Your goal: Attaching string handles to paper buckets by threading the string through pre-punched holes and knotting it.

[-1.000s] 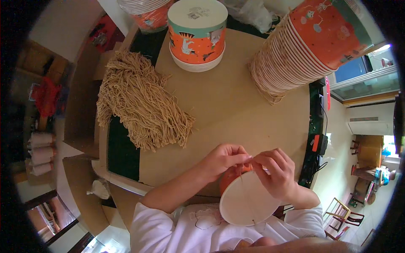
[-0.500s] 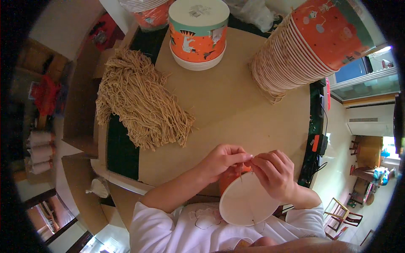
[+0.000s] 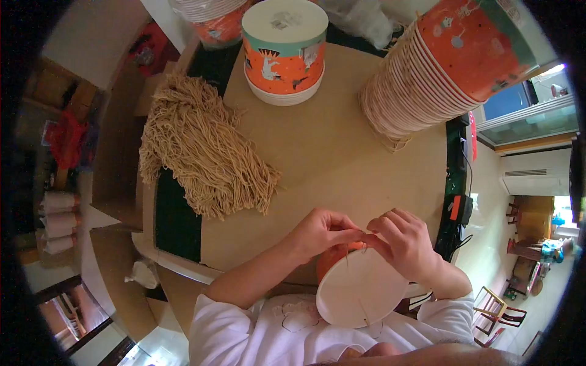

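Close to my chest, an orange paper bucket is tipped so that its white inside faces me. A thin tan string runs at its upper rim, and another piece lies across the inside. My left hand pinches the string above the rim with thumb and forefinger. Meeting it fingertip to fingertip, my right hand also pinches the string, its other fingers curled. A small loop shows below the right thumb. The exact knot or crossing is hidden between the fingertips.
A thick bundle of tan strings lies on the brown board at left. Upside-down printed buckets stand at the back. A long nested stack of buckets with strings leans at far right. A black and orange device sits by the right edge.
My right hand has turned and shifted slightly right, its fingers lifting more, and a small string loop now shows under its thumb. My left hand keeps its pinch; the bucket has barely moved.
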Motion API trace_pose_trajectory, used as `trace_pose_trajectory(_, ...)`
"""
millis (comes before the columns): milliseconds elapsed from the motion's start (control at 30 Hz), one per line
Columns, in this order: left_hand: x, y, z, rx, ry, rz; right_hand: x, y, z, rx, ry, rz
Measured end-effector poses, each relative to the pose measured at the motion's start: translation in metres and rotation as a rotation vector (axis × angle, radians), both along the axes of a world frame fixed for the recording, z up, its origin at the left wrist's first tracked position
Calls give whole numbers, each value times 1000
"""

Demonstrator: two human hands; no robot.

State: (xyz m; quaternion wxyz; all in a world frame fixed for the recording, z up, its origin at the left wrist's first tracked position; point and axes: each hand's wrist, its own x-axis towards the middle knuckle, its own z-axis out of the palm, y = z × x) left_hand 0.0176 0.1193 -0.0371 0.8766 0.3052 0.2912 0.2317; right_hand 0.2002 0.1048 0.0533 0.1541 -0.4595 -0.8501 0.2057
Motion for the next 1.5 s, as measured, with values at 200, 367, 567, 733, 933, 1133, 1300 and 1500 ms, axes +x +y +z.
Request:
trace_pose_trajectory(200,0,1,0,12,16,9,8,2,-4,-252,119,-77)
trace_pose_trajectory(367,2,-2,1,37,87,33,16,4,-10,-638,333,-302)
trace_pose_trajectory(567,4,-4,-5,102,93,90,14,6,-12,-775,327,-301)
trace_pose_trajectory(733,3,-2,2,82,122,88,6,7,-6,-739,319,-319)
trace_pose_trajectory(933,0,-1,1,17,123,60,3,1,-4,-536,268,-286)
trace_pose_trajectory(1133,-1,1,-3,11,108,2,-2,-4,-1,-291,215,-142)
trace_pose_trajectory(1300,-1,0,-3,37,91,10,-3,-2,-1,-278,154,-144)
trace_pose_trajectory(1500,0,-2,0,135,183,1,-2,0,-1,-240,107,-115)
